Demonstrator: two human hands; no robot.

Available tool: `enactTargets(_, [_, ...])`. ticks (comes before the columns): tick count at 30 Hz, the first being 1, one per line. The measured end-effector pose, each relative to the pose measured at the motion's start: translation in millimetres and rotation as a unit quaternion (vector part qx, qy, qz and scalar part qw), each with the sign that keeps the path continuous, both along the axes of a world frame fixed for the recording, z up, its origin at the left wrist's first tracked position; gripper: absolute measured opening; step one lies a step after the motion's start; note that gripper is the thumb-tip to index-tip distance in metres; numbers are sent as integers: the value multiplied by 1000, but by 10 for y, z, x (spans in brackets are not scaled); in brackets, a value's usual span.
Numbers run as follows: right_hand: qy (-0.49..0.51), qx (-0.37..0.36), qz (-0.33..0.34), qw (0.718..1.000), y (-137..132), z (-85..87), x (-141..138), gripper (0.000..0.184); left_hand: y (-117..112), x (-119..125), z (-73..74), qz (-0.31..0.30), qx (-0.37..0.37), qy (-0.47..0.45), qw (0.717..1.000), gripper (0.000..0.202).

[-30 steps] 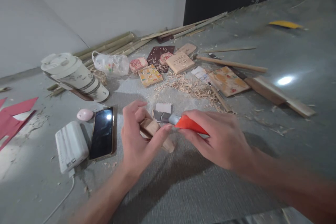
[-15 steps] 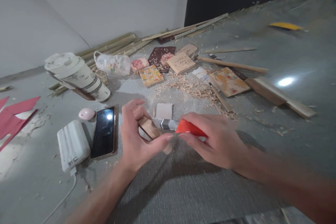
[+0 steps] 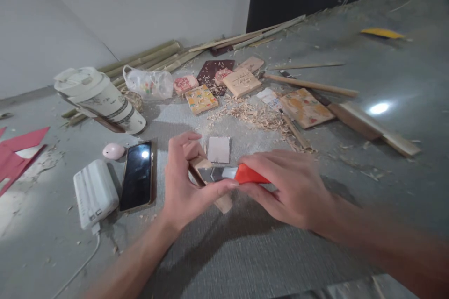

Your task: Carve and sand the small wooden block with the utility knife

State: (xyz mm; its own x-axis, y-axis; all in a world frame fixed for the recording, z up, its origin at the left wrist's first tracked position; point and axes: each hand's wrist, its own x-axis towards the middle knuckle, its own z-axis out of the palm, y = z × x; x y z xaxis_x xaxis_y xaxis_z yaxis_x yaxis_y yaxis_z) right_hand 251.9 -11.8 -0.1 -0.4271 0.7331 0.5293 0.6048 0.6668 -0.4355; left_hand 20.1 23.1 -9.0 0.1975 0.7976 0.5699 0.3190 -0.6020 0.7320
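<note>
My left hand [image 3: 189, 177] is closed around a small block of wood [image 3: 223, 203], which is tilted and partly covered by the fingers. In my right hand [image 3: 287, 187] is a utility knife [image 3: 250, 175] with a red-orange handle. Its blade lies across the upper face of the wood, pointing left. The left thumb is stretched out below the blade, its tip close to the right fingers. A small pale square [image 3: 219, 149] lies flat on the grey mat [image 3: 224, 252] just beyond the hands.
Wood shavings [image 3: 259, 114] are heaped behind the hands, near carved blocks [image 3: 242, 82] and a patterned tile [image 3: 201, 99]. On the left are a phone [image 3: 137, 175], a corded power bank [image 3: 95, 194] and a leaning cup [image 3: 101, 96]. Bamboo strips [image 3: 157, 58] lie along the wall.
The knife has moved left and slightly down, its blade now further across the wood. My left hand has shifted slightly right, and more of the wood's lower end shows.
</note>
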Motion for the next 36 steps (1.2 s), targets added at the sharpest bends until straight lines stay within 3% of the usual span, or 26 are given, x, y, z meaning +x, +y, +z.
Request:
enactTargets(6, [2, -1, -50, 999, -5, -5, 9, 20, -51, 43, 0, 23, -31, -8, 999, 60])
enactTargets(9, [19, -21, -66, 997, 31, -23, 48, 22, -47, 27, -17, 27, -30, -4, 999, 67])
enactTargets(16, [23, -47, -9, 999, 86, -76, 58, 37, 45, -54, -1, 5, -27, -7, 1000, 76])
enactTargets(27, [24, -35, 52, 998, 67, -48, 58, 28, 46, -73, 10, -34, -3, 31, 999, 92])
enactTargets(36, [4, -35, 48, 998, 76, -37, 59, 29, 66, -45, 79, -84, -10, 38, 996, 77])
